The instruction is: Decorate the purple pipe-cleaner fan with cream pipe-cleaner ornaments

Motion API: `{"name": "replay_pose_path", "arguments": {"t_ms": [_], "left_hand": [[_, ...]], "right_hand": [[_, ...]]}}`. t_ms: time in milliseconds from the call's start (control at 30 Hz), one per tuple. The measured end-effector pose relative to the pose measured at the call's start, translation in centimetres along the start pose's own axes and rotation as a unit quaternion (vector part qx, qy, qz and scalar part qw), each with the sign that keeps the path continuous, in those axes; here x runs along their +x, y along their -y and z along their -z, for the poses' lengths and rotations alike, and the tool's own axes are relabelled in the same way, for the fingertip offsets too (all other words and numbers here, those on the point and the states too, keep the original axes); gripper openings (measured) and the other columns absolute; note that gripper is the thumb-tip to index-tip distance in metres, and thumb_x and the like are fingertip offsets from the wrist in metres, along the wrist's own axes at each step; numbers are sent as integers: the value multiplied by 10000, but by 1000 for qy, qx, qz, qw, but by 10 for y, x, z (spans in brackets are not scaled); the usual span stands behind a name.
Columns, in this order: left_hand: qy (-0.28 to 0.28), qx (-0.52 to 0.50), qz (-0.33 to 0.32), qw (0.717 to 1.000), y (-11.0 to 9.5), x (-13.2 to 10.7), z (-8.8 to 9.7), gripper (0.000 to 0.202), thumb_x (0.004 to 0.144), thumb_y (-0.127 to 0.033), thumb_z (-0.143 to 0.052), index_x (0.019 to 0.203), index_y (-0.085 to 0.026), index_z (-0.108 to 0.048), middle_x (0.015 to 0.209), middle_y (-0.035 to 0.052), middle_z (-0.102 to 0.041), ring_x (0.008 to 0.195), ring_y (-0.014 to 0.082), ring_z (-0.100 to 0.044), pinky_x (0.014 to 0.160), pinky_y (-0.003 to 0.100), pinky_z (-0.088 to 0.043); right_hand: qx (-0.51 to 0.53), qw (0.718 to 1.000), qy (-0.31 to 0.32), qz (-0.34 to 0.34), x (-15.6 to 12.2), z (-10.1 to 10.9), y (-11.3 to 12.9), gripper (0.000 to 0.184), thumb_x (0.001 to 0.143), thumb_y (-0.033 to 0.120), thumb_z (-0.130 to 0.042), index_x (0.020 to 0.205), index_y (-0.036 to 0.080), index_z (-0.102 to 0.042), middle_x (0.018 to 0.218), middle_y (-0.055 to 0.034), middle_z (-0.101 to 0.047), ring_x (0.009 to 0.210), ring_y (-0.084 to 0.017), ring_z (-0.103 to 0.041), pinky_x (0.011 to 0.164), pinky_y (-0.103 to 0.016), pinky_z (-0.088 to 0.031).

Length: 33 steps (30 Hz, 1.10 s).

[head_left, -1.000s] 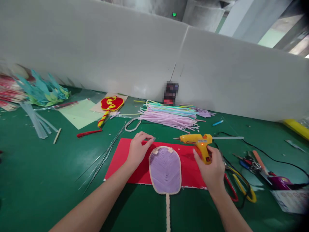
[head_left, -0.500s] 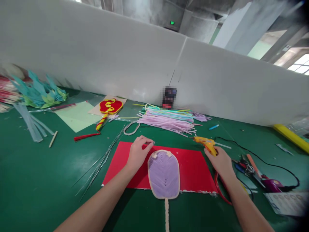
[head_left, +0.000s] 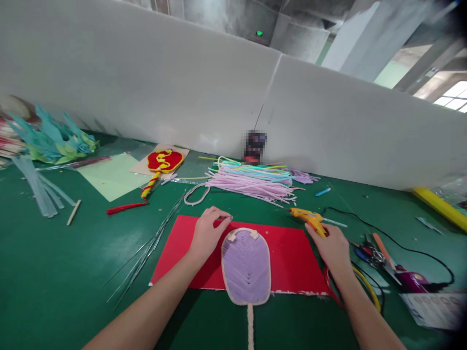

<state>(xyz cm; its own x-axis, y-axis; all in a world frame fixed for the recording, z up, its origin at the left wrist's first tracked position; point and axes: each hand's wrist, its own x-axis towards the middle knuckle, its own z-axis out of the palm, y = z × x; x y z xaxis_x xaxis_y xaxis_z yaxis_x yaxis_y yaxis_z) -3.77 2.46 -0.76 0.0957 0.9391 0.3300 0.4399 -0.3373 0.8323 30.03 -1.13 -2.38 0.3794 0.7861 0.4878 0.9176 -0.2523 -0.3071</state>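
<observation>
Evidently little legible writing: pale card [head_left: 434, 308] by the tabletop's [head_left: 73, 282] right edge carries a row of round prints, too small to read. Green lit sign [head_left: 259, 33] beyond the white partition [head_left: 175, 92], likewise unreadable. Small orange glow on the glue gun [head_left: 307, 215]; any label there blurred.

Purple fan [head_left: 246, 267] lies face up, mostly on the red sheet [head_left: 288, 257], overhanging that sheet's near edge at about the middle. Long axis runs near to far: rounded head toward the tabletop's far edge, pale handle [head_left: 250, 325] straight toward the near edge. Two small pale flowers at the head's far end.

Hands well apart. Right hand [head_left: 333, 245] wrapped on the glue gun's grip, just off the red sheet's far right corner; nozzle points toward the tabletop's left edge, clear glue stick [head_left: 336, 222] out behind. Left hand [head_left: 207, 231] over the red sheet's far edge, left of the fan head; thumb and forefinger tips close together, cannot tell whether anything sits between.

Toward the tabletop's far edge, a heap of pipe cleaners [head_left: 251, 183], mostly lilac.
</observation>
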Motion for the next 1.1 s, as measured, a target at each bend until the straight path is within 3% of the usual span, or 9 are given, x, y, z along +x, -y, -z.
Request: {"name": "replay_pose_path", "arguments": {"t_ms": [100,200,333,533,700,800,867,967,1100], "left_hand": [[3,4,-5,1000,0,0,0,158,802,-297,-497,765,-201,-616,819,22,-602,846,165,-539,772,308,-424],[4,2,-7,1000,0,0,0,156,803,-295,-494,776,-200,-615,826,24,-603,856,168,-539,778,311,-425],[5,3,-4,1000,1,0,0,149,799,-297,-500,773,-208,-617,822,21,-605,858,170,-544,772,309,-427],[11,2,1,1000,0,0,0,153,802,-299,-500,773,-205,-618,827,20,-605,856,167,-541,769,306,-423],[1,3,1,1000,1,0,0,131,794,-286,-522,779,-211,-628,826,8,-622,852,158,-549,771,294,-425],[2,2,-5,1000,1,-1,-1,138,795,-290,-524,783,-210,-636,824,12,-636,842,160,-554,773,300,-428],[8,5,-13,1000,0,-2,-1,149,798,-298,-521,783,-211,-641,818,16,-643,835,163,-556,771,306,-430],[22,15,-39,999,-4,-4,-1,163,808,-301,-513,784,-211,-646,808,20,-647,821,165,-554,753,308,-431],[25,17,-68,997,-12,-8,0,150,814,-280,-518,786,-203,-643,797,25,-643,809,161,-546,738,301,-426]], "right_hand": [[-7,998,-12,-65,6,12,-2,543,670,627,-496,814,118,-618,784,-126,-618,716,-246,-554,664,-355,-429],[-5,996,22,-82,9,18,-6,522,667,610,-503,820,127,-630,787,-117,-629,708,-244,-567,652,-344,-425],[-16,995,90,-48,5,13,-7,477,671,579,-495,818,149,-640,786,-102,-637,702,-243,-580,640,-335,-422],[-40,995,85,23,6,-3,-6,473,728,541,-448,854,125,-635,825,-120,-638,751,-246,-571,683,-341,-421],[-73,991,97,49,13,-4,3,529,736,567,-461,971,121,-621,900,-132,-621,828,-265,-550,709,-371,-420],[-94,994,42,42,10,5,26,540,729,566,-489,1023,128,-605,979,-152,-589,885,-300,-525,708,-415,-419],[-15,997,24,72,6,12,49,447,779,505,-463,988,140,-617,961,-136,-592,887,-266,-532,751,-404,-422],[156,977,76,122,-6,23,91,320,820,420,-454,936,179,-630,926,-88,-615,876,-207,-559,777,-347,-444],[267,939,157,147,-28,26,136,288,833,360,-468,1049,220,-595,1038,-80,-601,843,-181,-580,738,-315,-474]]}}
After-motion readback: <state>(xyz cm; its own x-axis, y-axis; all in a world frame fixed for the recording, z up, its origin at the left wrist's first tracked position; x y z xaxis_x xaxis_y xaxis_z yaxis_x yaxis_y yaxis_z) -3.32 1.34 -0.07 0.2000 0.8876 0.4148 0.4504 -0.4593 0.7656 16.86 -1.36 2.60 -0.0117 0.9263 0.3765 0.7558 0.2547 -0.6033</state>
